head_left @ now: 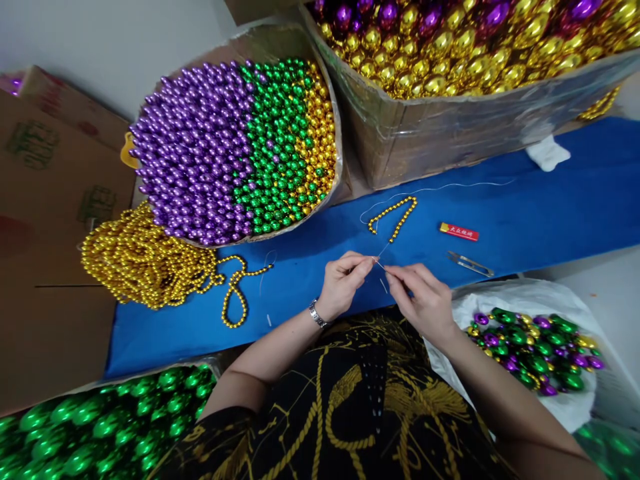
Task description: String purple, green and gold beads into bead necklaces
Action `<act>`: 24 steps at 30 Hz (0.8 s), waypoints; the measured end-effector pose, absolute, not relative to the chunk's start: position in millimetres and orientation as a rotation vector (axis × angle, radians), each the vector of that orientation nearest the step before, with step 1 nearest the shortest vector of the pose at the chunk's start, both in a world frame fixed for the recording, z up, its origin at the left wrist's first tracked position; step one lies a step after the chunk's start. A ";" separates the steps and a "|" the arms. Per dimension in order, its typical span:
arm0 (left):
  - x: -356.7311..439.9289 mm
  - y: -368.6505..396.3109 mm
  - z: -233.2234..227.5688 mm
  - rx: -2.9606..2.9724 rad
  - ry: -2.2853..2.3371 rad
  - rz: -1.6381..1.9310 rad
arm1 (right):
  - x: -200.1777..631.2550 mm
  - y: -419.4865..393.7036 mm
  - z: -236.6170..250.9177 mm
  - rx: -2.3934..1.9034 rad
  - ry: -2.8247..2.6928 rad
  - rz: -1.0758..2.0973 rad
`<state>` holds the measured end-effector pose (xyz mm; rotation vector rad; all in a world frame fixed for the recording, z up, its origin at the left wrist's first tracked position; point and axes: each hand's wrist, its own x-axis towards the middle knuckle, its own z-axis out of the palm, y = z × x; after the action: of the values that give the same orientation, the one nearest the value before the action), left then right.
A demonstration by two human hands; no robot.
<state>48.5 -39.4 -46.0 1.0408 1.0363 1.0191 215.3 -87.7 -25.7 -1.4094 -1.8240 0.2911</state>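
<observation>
My left hand [345, 281], with a metal watch at the wrist, is closed with its fingertips pinching a thin thread [384, 251]. That thread runs up to a short strand of gold beads [406, 212] lying bent on the blue cloth. My right hand [419, 293] is closed too, just right of the left one, pinching a thin line that spans the small gap between the fingertips. Whether this line is thread or a needle is hard to make out. Right of the strand lie a red lighter [459, 231] and metal thread snips [471, 264].
Behind stand a box of purple, green and gold beads [210, 147] and a carton [425, 137] of larger gold and purple ones. Gold bead chains [145, 260] pile up at left. Green balls [100, 427] sit front left, a white bag [525, 293] of mixed beads at right.
</observation>
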 end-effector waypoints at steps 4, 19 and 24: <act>48.2 -39.8 -47.2 1.033 1.033 1.026 | 213.9 -87.6 -24.1 -1.412 -1.831 0.306; 48.0 -38.3 -45.7 0.952 0.984 1.018 | 212.6 -89.0 -19.7 -1.399 -1.836 0.279; 48.0 -38.6 -46.4 0.945 0.952 1.045 | 212.8 -89.3 -18.7 -1.401 -1.859 0.236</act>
<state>48.0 -38.6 -46.4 0.9446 0.9525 1.0447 212.8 -89.3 -18.7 -1.4007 -1.8589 0.2356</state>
